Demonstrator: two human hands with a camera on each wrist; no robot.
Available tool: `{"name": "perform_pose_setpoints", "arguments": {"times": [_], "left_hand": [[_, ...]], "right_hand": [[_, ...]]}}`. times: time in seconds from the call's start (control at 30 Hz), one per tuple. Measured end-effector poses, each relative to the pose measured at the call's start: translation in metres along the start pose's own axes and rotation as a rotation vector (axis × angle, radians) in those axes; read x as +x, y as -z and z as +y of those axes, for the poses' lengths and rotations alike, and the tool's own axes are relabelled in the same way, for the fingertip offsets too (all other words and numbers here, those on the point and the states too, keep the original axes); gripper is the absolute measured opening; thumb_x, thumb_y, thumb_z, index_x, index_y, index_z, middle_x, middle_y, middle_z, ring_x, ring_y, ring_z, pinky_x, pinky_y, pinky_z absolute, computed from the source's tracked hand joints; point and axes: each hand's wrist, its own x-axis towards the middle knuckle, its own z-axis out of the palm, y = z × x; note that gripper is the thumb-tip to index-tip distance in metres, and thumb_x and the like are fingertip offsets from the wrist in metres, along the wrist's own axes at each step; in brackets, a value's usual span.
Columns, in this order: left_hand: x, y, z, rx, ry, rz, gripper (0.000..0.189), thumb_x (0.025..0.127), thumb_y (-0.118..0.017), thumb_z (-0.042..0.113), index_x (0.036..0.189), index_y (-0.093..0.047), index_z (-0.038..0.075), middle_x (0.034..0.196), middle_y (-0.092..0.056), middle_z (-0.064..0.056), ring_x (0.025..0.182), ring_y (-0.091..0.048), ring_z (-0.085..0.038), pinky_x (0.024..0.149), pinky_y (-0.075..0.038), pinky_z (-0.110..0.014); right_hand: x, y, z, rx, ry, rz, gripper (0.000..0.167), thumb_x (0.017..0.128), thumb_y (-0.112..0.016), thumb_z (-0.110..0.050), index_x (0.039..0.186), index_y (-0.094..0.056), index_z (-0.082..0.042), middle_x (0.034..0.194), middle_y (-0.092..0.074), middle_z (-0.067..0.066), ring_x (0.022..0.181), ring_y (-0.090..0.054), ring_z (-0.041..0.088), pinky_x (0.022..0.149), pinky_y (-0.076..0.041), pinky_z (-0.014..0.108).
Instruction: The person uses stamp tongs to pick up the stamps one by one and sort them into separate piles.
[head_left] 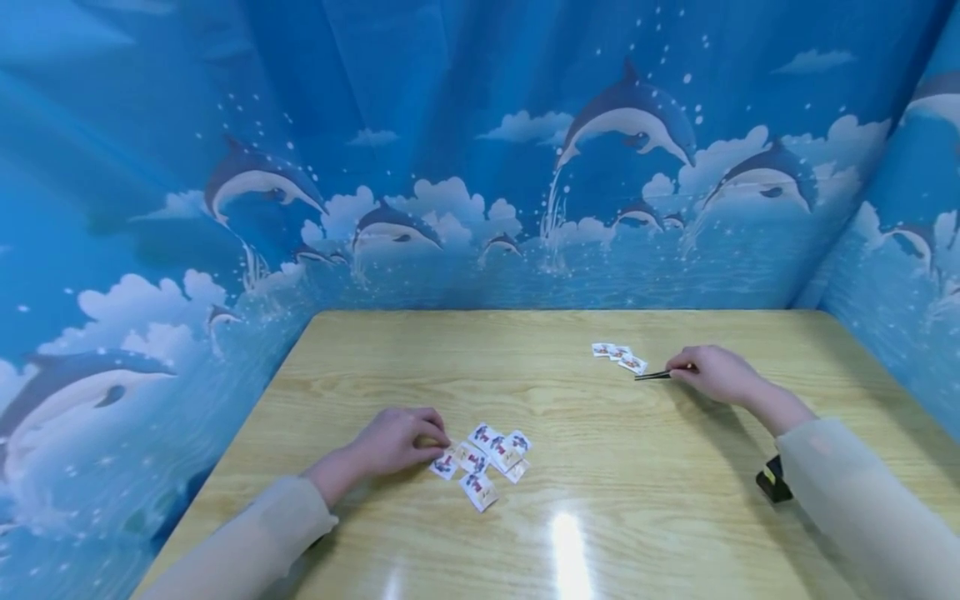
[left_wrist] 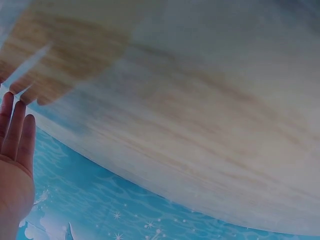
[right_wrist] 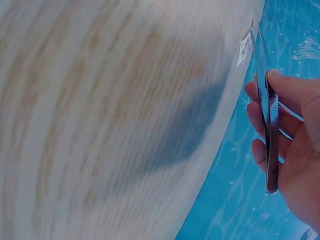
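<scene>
In the head view my left hand [head_left: 397, 440] rests at the left side of a loose group of small printed paper pieces [head_left: 473, 458], fingertips at the leftmost piece. The left wrist view shows the fingers of that hand [left_wrist: 16, 135] nearly straight against the table, its thumb out of sight. My right hand [head_left: 716, 373] holds a pair of metal tweezers [right_wrist: 270, 120] between thumb and fingers. The tips of the tweezers stand apart and point left, just beside a short row of three similar paper pieces [head_left: 619, 354] near the table's far side.
A small black object with a yellow mark [head_left: 772, 482] lies by the right sleeve, partly covered by it. The wood-grain table [head_left: 570, 433] reaches back to a blue curtain [head_left: 450, 125] printed with dolphins, which also hangs along the left and right sides.
</scene>
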Motion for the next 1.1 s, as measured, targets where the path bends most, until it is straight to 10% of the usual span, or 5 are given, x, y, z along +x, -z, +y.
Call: {"name": "perform_pose_setpoints", "arguments": {"times": [1.1], "left_hand": [[0.000,-0.001,-0.001,-0.001,-0.001,-0.011,0.013,0.086,-0.074,0.025,0.098,-0.077,0.021,0.102,-0.065,0.008,0.088,-0.062,-0.008,0.080,-0.052,-0.032]], "right_hand": [[0.002,0.005,0.008,0.034,-0.155,-0.008,0.025,0.095,-0.061,-0.013,0.111,-0.069,0.005,0.106,-0.067,0.024,0.100,-0.060,0.044,0.080,-0.048,0.057]]}}
